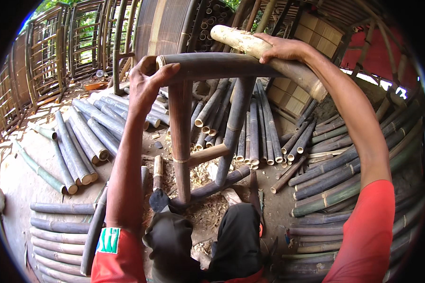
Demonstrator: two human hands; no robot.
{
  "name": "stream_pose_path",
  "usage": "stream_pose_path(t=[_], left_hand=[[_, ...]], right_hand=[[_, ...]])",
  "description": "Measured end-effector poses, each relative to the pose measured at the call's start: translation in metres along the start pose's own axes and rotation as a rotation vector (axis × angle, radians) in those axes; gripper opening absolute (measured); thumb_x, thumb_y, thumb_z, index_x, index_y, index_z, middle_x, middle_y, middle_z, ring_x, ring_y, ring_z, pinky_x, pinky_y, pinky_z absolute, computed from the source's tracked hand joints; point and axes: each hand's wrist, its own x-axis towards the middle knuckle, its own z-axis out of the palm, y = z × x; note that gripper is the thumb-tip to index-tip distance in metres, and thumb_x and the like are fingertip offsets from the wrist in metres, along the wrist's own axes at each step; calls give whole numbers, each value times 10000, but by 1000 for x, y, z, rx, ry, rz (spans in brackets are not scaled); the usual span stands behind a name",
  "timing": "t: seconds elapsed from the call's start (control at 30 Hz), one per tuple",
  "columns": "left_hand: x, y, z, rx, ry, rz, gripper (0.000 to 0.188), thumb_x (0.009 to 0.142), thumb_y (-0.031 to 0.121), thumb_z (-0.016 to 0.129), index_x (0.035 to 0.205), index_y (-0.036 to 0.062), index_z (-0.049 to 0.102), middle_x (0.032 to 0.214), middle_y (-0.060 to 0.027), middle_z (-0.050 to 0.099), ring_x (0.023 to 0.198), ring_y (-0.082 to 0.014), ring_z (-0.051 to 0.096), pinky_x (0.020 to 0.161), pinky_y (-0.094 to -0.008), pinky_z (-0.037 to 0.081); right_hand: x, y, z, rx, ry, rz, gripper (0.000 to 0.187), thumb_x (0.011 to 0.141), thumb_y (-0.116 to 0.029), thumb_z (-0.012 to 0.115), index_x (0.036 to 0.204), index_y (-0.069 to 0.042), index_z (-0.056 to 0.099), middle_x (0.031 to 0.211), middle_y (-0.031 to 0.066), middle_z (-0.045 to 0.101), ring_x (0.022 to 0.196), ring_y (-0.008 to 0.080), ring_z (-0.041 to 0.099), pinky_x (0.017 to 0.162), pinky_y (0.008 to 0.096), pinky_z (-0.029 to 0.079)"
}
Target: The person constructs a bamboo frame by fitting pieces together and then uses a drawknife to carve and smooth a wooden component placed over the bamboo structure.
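Note:
A dark bamboo pole [208, 65] lies crosswise at the top of a bamboo frame. My left hand [146, 80] is closed round its left end, thumb over the top. With my right hand [285, 49] I grip a thick wooden log [236, 38], pale and rough at its far end, slanting over the pole's right part. Where log and pole meet is partly hidden. Below, a brown upright [179, 141] and a dark, slanting upright [236, 118] are joined by a short rung [208, 154]. A dark bottom bar [222, 185] crosses near the floor.
Cut bamboo lengths lie at the left [75, 151], ahead [259, 127] and at the right [330, 188]. More bamboo [61, 238] is stacked near left. Wood shavings [208, 212] cover the floor by my knees. A slatted fence [42, 61] stands at the far left.

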Motion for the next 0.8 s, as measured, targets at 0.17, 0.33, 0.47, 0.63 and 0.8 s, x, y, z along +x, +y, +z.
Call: stream_pose_path(t=[0.17, 0.33, 0.47, 0.63, 0.8], left_hand=[[1, -3, 1, 32, 33, 8, 551, 820, 346, 859, 1138, -78, 708, 1004, -126, 743, 933, -165, 697, 889, -325, 547], [0, 0, 4, 11, 11, 2, 483, 848, 304, 850, 1139, -57, 715, 1036, -105, 736, 949, -152, 690, 895, -315, 549], [-3, -3, 12, -1, 42, 2, 412, 898, 320, 762, 1143, -9, 726, 1039, -71, 738, 971, -121, 669, 910, -289, 505], [-1, -1, 7, -84, 82, 61, 489, 833, 289, 848, 1130, -70, 696, 1005, -116, 734, 918, -172, 699, 865, -311, 555], [-4, 1, 10, -21, 71, -6, 520, 809, 316, 870, 1098, -80, 697, 998, -122, 735, 912, -163, 695, 859, -309, 553]], right_hand=[[-3, 8, -9, 10, 77, -28, 1096, 757, -434, 808, 1668, -111, 291, 1595, 259, 443, 1433, 337, 468, 1210, 400, 366], [-1, 37, -59, 302, 243, 71, 1022, 802, -483, 768, 1660, -154, 320, 1477, 226, 554, 1239, 302, 630, 1072, 394, 513], [-1, 37, -3, 266, -1, -15, 1096, 768, -422, 801, 1676, -127, 264, 1547, 233, 490, 1380, 284, 509, 1180, 400, 382], [12, 5, -5, -36, -17, -90, 1109, 730, -450, 819, 1641, -52, 327, 1621, 233, 432, 1468, 319, 449, 1217, 381, 332], [-7, -58, -26, 306, 43, -136, 1032, 832, -434, 771, 1672, -102, 271, 1533, 238, 518, 1305, 313, 596, 1169, 375, 415]])
